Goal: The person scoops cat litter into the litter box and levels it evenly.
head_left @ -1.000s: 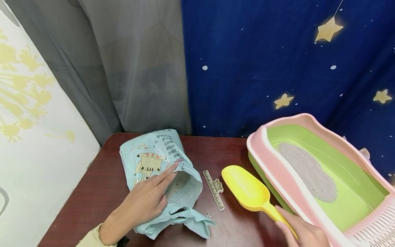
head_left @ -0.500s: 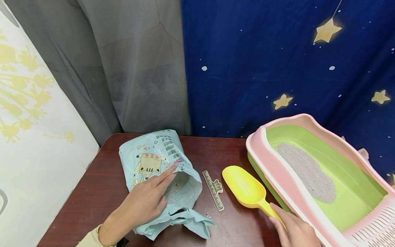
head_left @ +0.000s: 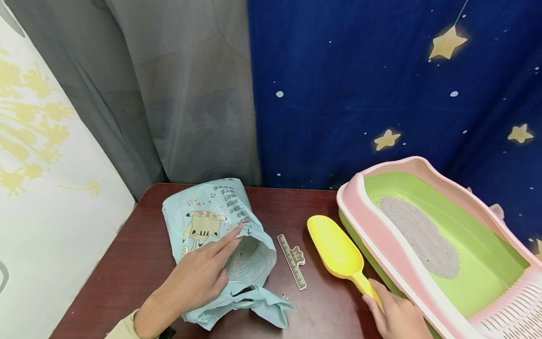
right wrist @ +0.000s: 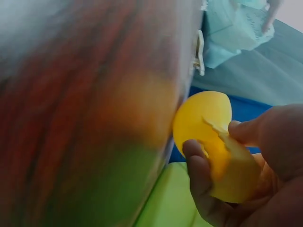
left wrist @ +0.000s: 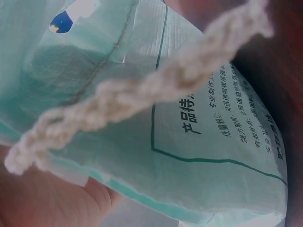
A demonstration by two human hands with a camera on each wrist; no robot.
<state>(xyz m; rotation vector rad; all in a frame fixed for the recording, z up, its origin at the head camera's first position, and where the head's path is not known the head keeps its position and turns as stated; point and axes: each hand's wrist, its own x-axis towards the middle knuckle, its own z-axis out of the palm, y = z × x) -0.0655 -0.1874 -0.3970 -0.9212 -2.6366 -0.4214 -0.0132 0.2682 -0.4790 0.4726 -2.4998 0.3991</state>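
In the head view, a light-blue cat litter bag lies on its side, with grey litter showing in its mouth. My left hand rests at the bag's mouth, two straight fingers across its upper rim; the other fingers are partly hidden. A yellow scoop has its handle gripped by my right hand, with no litter visible in its bowl. In the right wrist view, thumb and fingers wrap round the scoop's handle. The left wrist view shows the bag's printed side and part of the hand.
A pink and green litter box with a patch of grey litter stands at the right. Between bag and scoop lies a bag clip on the dark red table. Curtains hang behind.
My right hand and the scoop have moved slightly left and away from me, and the scoop has turned to point more forward. The left hand and bag stay in place.
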